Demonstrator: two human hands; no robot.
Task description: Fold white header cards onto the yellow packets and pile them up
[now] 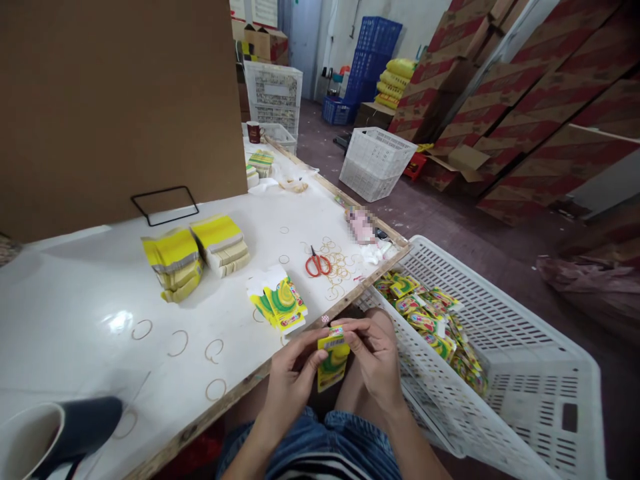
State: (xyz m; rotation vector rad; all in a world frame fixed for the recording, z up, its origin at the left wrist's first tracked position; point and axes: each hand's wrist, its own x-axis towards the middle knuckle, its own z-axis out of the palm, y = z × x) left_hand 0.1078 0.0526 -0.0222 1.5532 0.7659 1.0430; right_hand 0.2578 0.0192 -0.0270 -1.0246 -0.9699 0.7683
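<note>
Over my lap, just off the table's edge, I hold a small yellow and green printed carton (pixel 333 365) upright. My left hand (pixel 294 375) pinches its left side near the top. The fingers and thumb of my right hand (pixel 373 353) grip its upper right corner, at the top end. On the table by my left hand lie several flat cartons (pixel 281 300) of the same print, loosely fanned. Beyond them, red-handled scissors (pixel 319 264) rest beside a scatter of rubber bands (pixel 337 267).
At my right stands a white plastic crate (pixel 535 333) with many filled cartons (pixel 430 317) inside. Stacks of yellow-topped flat cartons (pixel 220 243) sit on the white table (pixel 175 373) before a cardboard sheet (pixel 120 107). A dark mug (pixel 85 423) is at near left.
</note>
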